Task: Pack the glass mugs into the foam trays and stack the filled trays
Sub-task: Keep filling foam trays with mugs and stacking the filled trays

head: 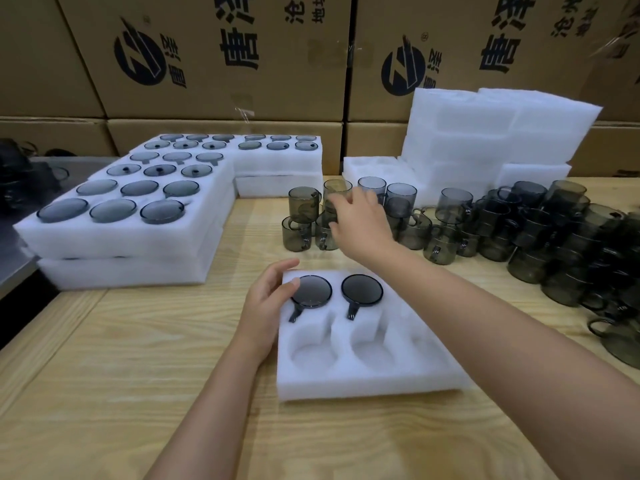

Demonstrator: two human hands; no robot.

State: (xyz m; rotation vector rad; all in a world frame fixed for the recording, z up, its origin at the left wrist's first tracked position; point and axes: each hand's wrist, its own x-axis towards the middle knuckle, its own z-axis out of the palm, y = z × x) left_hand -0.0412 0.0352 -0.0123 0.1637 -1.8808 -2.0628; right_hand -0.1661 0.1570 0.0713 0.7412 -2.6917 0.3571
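Mug (338, 187) gripped by right fingers (341, 202).

left hand (266, 308) touches the foam tray (363, 381); right hand (358, 218) grips a loose mug (337, 187).

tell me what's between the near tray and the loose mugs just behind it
In the head view, only a bare strip of table lies between the tray and the mugs; the right hand reaches past it to them.
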